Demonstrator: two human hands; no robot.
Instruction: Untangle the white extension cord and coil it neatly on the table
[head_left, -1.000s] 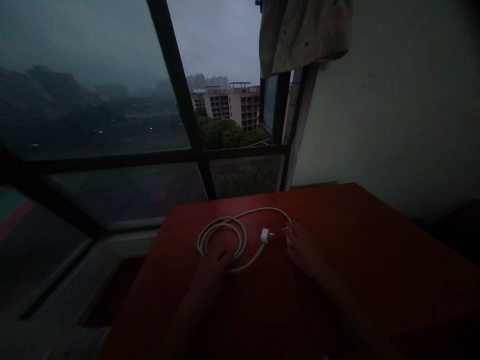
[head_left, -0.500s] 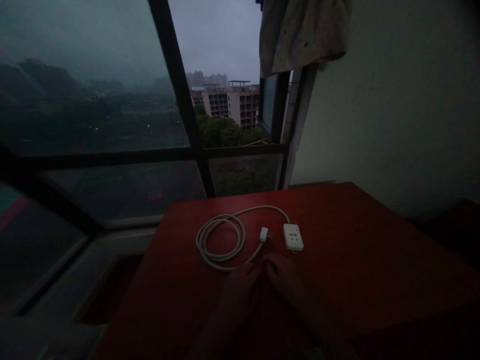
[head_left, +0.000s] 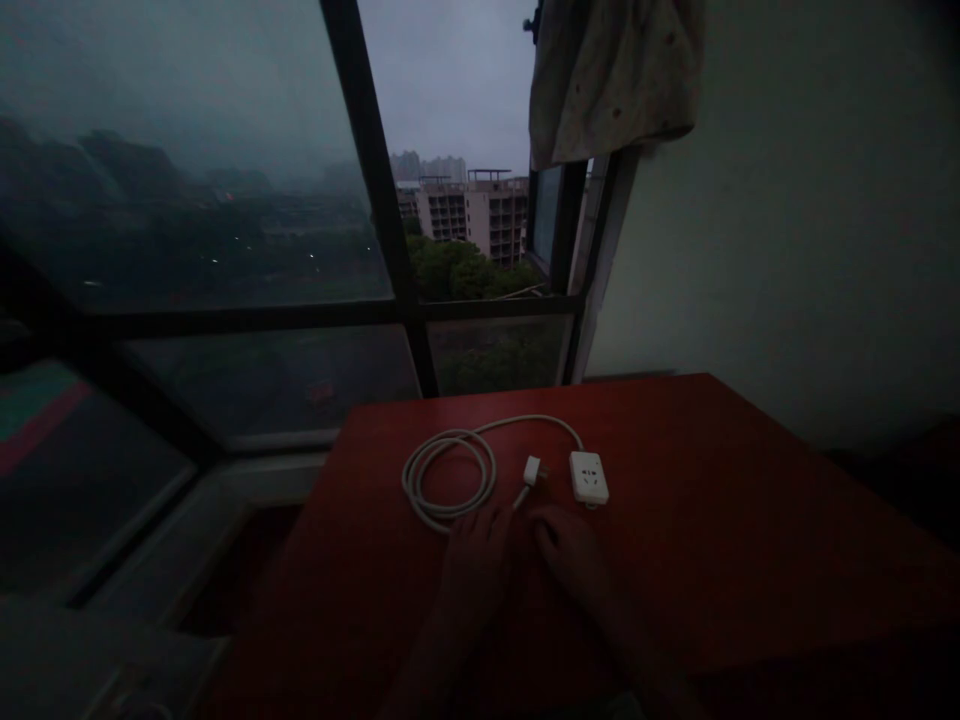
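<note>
A pale extension cord [head_left: 409, 490] lies in a loose coil on the reddish table. Its white plug [head_left: 532, 470] rests with the prongs pointing right, and its white socket block [head_left: 589, 478] sits to the right of that. My left hand [head_left: 476, 555] is laid over the near part of the cord, fingers stretched forward and covering a stretch of it. Just below the plug and socket block, my right hand [head_left: 568, 550] rests on the table with its fingers curled in, nothing visible in them. Dim light blurs the finger detail.
The red-brown table [head_left: 720, 530] stands against dark-framed windows [head_left: 262, 320] and a pale wall [head_left: 757, 260]. A spotted curtain [head_left: 615, 85] hangs at the upper right. Beyond the glass are buildings [head_left: 495, 215] and trees. A ledge [head_left: 285, 480] lies left of the table.
My left hand has reached forward onto the cord, its fingers straightening and covering more of it. My right hand stays nearly in place. The view has shifted slightly left.
</note>
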